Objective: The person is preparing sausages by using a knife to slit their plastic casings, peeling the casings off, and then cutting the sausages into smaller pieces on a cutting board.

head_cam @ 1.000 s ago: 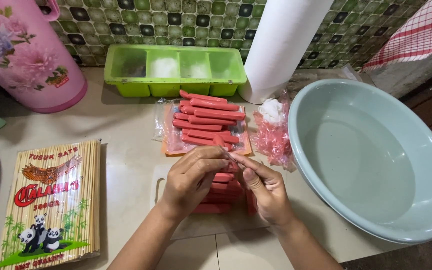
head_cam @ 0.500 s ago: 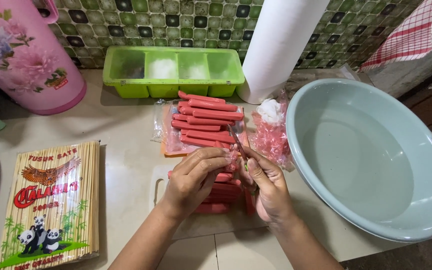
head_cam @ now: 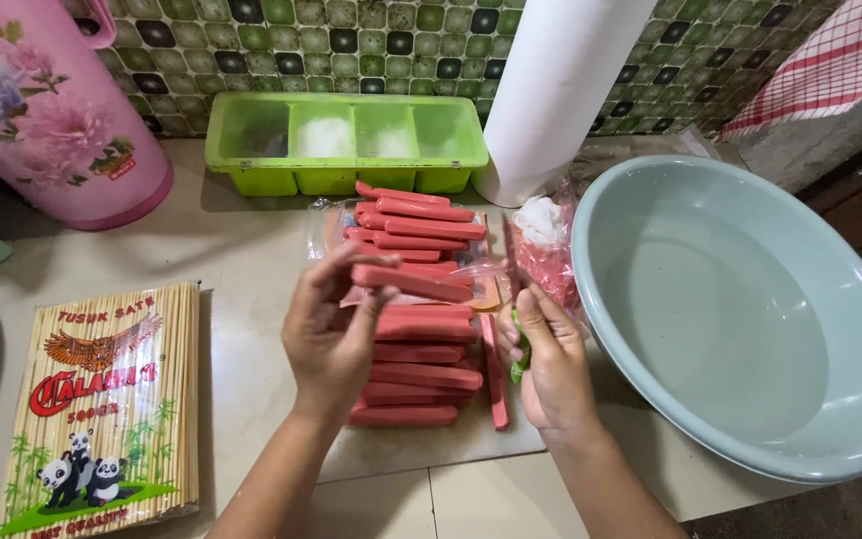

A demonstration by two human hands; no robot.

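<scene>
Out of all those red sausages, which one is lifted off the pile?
The sausage pinched in the left hand, held level above the stack of sausages on the board. All the others lie flat, there or in the open packet behind.

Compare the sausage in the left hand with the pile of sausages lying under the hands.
The sausage in the left hand is lifted clear of the counter, pinched at one end between fingertips; the pile of sausages lies flat on the board. The held one is single and slants slightly; the piled ones lie stacked in rough rows, touching one another. Both are pinkish red, long and thin.
</scene>
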